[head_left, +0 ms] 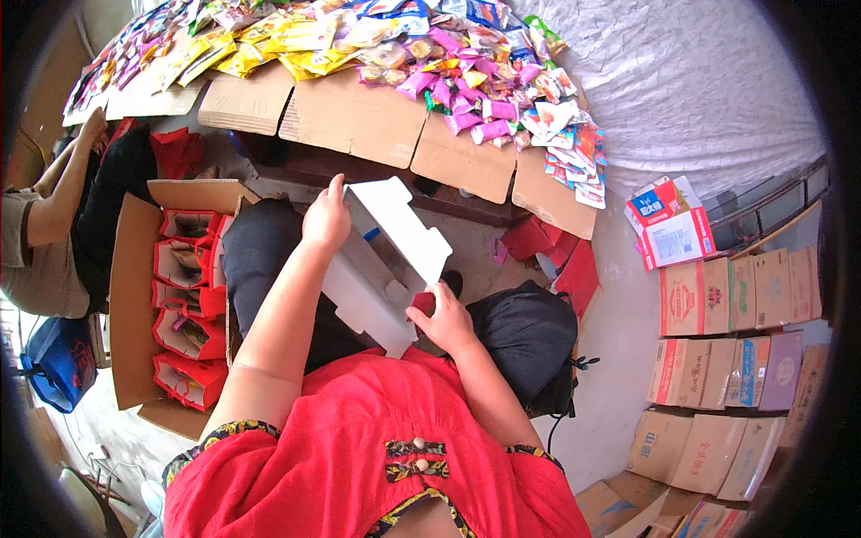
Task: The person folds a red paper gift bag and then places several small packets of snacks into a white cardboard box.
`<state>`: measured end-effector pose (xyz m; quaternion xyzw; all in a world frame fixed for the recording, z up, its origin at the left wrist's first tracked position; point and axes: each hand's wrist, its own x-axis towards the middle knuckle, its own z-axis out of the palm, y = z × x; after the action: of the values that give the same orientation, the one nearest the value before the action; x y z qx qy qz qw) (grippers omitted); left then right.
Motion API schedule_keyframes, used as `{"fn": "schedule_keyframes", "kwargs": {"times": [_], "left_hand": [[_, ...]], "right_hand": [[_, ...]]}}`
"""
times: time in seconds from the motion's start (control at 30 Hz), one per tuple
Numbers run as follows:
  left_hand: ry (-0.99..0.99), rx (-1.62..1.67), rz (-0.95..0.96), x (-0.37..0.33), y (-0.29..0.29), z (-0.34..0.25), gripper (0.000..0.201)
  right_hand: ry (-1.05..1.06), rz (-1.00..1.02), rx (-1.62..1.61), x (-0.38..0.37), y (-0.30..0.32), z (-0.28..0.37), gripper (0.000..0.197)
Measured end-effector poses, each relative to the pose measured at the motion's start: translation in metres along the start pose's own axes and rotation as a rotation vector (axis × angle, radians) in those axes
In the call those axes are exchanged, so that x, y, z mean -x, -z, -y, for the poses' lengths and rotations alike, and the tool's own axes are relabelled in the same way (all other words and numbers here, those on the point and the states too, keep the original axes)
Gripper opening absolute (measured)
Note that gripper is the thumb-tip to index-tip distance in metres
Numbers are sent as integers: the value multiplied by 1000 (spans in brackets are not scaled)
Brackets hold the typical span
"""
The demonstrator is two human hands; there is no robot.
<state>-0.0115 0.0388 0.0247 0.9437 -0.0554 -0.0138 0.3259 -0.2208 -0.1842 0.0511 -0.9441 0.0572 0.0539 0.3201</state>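
Over my lap I hold an open box of thin card, white on the inside (408, 224), with its flaps sticking out. My left hand (327, 218) is closed on its far left edge, the fingertips pointing up. Closed on the near right side of the same box is my right hand (443, 319), with a small red patch showing beside its thumb. To the left of my lap stands a large brown carton (134, 296). Several red gift bags (186, 262) are lined up inside it, some with packets showing in their tops.
Ahead, flattened cardboard (354, 108) covers a table heaped with wrapped snacks (466, 85). A seated person (40, 242) is at the left, near a blue bag (58, 363). Brown cartons (695, 377) are stacked at the right. Red card pieces (547, 247) lie beneath the table's right end.
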Motion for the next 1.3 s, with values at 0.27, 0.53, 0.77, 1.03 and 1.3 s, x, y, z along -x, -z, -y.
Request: {"fn": "schedule_keyframes", "kwargs": {"times": [0.27,0.53,0.77,1.03,1.3], "left_hand": [[-24,47,-3,-1,-2,2,53],[-27,124,145,1,0,-4,63],[27,57,100,4,1,-9,61],[11,14,91,4,-6,0,54],[122,130,58,-6,-13,14,45]], "right_hand": [[76,-106,-258,-7,5,-40,29],[-61,33,-329,-12,8,-59,58],[76,72,78,-3,4,-24,72],[2,173,83,-6,17,-25,70],[257,41,-13,-4,9,-35,77]]}}
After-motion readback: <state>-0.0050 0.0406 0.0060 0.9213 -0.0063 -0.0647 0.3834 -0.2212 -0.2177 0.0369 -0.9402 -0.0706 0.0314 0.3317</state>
